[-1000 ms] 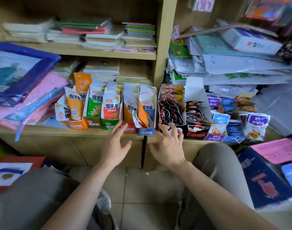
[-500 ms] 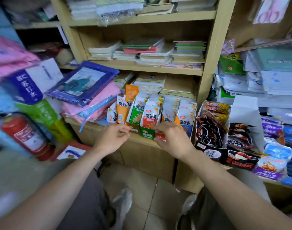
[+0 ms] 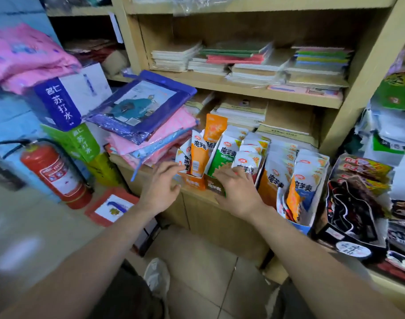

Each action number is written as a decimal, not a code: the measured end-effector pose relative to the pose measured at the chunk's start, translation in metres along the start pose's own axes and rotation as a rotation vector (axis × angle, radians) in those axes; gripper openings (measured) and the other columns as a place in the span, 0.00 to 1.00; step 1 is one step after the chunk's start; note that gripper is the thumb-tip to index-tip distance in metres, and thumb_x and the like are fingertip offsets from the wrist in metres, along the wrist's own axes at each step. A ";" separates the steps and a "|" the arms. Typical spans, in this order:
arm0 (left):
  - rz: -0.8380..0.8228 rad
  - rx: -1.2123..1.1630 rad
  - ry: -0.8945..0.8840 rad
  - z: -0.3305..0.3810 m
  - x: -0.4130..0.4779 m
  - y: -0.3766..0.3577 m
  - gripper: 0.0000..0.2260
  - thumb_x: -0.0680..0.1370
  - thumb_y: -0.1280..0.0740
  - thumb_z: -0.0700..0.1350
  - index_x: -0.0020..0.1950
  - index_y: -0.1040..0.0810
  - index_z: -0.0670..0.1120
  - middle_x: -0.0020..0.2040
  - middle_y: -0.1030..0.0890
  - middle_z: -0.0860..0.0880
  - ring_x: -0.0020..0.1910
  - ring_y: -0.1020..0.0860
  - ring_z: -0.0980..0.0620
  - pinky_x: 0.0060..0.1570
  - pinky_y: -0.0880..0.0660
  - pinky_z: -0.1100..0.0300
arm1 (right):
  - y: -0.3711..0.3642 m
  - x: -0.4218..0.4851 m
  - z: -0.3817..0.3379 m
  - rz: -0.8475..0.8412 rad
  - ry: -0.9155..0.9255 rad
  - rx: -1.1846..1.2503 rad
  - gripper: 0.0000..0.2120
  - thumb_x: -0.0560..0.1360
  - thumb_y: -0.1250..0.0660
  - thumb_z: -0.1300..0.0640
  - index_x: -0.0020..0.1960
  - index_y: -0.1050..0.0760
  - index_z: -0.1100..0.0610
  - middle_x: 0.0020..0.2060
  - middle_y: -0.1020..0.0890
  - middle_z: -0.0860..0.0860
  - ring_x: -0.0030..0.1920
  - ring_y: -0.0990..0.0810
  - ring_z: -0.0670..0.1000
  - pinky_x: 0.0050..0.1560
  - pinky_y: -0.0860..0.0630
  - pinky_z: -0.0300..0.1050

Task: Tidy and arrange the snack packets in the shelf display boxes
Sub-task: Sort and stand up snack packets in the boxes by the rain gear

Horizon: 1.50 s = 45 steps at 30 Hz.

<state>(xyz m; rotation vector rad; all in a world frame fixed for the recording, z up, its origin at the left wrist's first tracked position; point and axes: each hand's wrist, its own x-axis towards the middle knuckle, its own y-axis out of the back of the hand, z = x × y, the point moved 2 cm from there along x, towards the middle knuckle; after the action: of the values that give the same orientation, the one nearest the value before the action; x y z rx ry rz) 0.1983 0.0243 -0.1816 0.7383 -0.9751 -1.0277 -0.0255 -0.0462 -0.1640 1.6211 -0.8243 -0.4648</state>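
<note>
Several display boxes of snack packets stand in a row on the low shelf (image 3: pixel 220 223). My left hand (image 3: pixel 160 192) is spread, and its fingertips touch the loose white packets (image 3: pixel 182 158) at the left side of the orange box (image 3: pixel 193 183). An orange packet (image 3: pixel 198 155) stands tall in that box. My right hand (image 3: pixel 239 192) lies flat over the front of the green box (image 3: pixel 212 186), fingers on its green packet (image 3: pixel 222 158) and the white packet beside it. To the right stand a blue box (image 3: pixel 299 226) with leaning packets and a black box (image 3: pixel 351 247).
A red fire extinguisher (image 3: pixel 51 173) stands on the floor at left beside stacked soda-water cartons (image 3: pixel 58 104). Purple and pink plastic-wrapped packs (image 3: pixel 139 109) pile up next to the orange box. Notebooks (image 3: pixel 249 63) fill the shelf above. A red-and-white sign (image 3: pixel 114 207) lies on the floor.
Both hands have moved left along the row, from the red and blue boxes to the orange and green ones. The view has swung left and come closer.
</note>
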 end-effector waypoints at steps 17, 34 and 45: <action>0.196 -0.255 0.056 -0.013 0.058 -0.026 0.25 0.67 0.25 0.64 0.59 0.18 0.53 0.59 0.28 0.53 0.59 0.26 0.55 0.54 0.24 0.54 | -0.023 0.009 0.000 0.341 -0.072 0.027 0.16 0.71 0.25 0.55 0.59 0.19 0.48 0.58 0.20 0.43 0.63 0.32 0.54 0.56 0.38 0.53; 0.549 -0.600 0.273 -0.014 0.102 -0.009 0.08 0.76 0.31 0.37 0.50 0.17 0.49 0.45 0.16 0.57 0.46 0.18 0.55 0.48 0.20 0.50 | 0.007 0.115 0.032 0.430 -0.155 0.492 0.12 0.75 0.26 0.57 0.59 0.18 0.51 0.49 0.17 0.47 0.50 0.20 0.45 0.54 0.23 0.44; 0.469 -0.540 0.345 -0.011 0.107 -0.016 0.12 0.76 0.30 0.38 0.46 0.21 0.56 0.43 0.18 0.59 0.46 0.18 0.55 0.50 0.21 0.56 | 0.012 0.152 0.045 0.388 -0.126 0.211 0.22 0.74 0.26 0.53 0.68 0.23 0.49 0.56 0.19 0.50 0.56 0.32 0.57 0.57 0.37 0.51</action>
<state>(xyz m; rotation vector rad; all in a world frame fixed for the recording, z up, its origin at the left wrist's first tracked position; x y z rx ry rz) 0.2233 -0.0805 -0.1676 0.2055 -0.4963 -0.6705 0.0418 -0.1878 -0.1414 1.5822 -1.2875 -0.2087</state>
